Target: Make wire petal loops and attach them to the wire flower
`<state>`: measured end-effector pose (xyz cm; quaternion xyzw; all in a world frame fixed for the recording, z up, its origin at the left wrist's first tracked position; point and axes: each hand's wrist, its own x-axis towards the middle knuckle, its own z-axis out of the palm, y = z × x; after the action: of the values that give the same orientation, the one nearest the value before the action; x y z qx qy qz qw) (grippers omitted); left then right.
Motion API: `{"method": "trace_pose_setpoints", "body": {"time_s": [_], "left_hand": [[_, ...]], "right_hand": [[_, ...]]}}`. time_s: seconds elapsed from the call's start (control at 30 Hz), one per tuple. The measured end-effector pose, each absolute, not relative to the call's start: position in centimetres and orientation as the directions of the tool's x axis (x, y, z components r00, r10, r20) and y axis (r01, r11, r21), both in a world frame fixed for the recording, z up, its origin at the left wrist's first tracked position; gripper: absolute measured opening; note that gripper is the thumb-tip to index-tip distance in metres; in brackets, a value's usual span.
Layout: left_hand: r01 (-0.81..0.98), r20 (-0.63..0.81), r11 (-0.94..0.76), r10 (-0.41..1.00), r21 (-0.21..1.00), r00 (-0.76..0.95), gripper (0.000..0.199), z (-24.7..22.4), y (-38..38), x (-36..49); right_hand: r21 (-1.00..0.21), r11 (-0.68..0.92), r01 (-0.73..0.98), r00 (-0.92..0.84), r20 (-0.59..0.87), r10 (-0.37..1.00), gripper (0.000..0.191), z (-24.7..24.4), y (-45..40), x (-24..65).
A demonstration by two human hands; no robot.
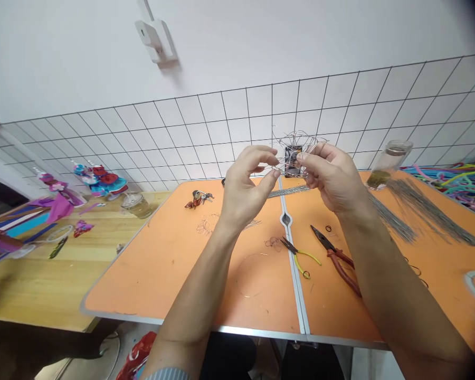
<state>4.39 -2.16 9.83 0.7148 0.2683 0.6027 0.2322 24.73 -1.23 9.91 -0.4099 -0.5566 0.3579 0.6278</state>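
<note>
A loose tangle of thin silvery wire (296, 138) is held up above the far part of the orange folding table (150, 253). My right hand (332, 177) pinches the wire between thumb and fingers. My left hand (247, 182) faces it from the left, its thumb and curved fingers apart, with wire ends close to the fingertips; whether they touch is unclear. Behind the wire stands a small dark object (290, 158), partly covered. Below my hands lie yellow-handled pliers (298, 256) and larger red-handled pliers (334, 256).
Bundles of straight wire (431, 211) and a glass jar (388, 163) are at the right, near colourful fuzzy stems (455, 182). A small brown wire figure (198, 199) lies at the left. Beyond it, a wooden table (103, 248) holds dressed figures (103, 179) and a cup (136, 205).
</note>
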Motion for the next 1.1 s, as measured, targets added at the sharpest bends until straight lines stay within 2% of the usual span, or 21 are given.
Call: {"method": "trace_pose_setpoints", "body": {"time_s": [0.3,0.57,0.77,0.93,1.1], "left_hand": [[0.012,0.749,-0.752,0.658,0.659,0.079,0.007,8.6,-0.8,4.7],[-0.015,0.708,-0.709,0.705,0.705,-0.028,0.007,8.4,0.0,4.9],[-0.046,0.646,-0.652,0.757,0.757,-0.097,0.009,8.8,0.2,4.5],[-0.056,0.625,-0.636,0.768,0.769,-0.138,0.006,9.0,0.1,4.3],[-0.052,0.660,-0.668,0.743,0.742,-0.113,0.005,9.0,0.0,4.6]], "right_hand": [[-0.901,0.432,-0.050,0.112,0.424,0.899,0.048,10.3,-1.8,24.7],[-0.907,0.421,-0.021,0.055,0.419,0.906,0.058,10.4,-1.8,25.0],[-0.841,0.516,0.164,0.132,0.537,0.833,0.042,10.5,-2.3,24.7],[-0.759,0.602,0.247,0.155,0.645,0.749,0.024,10.4,-2.7,24.2],[-0.715,0.627,0.309,0.141,0.687,0.713,0.018,10.0,-2.5,23.6]]}}
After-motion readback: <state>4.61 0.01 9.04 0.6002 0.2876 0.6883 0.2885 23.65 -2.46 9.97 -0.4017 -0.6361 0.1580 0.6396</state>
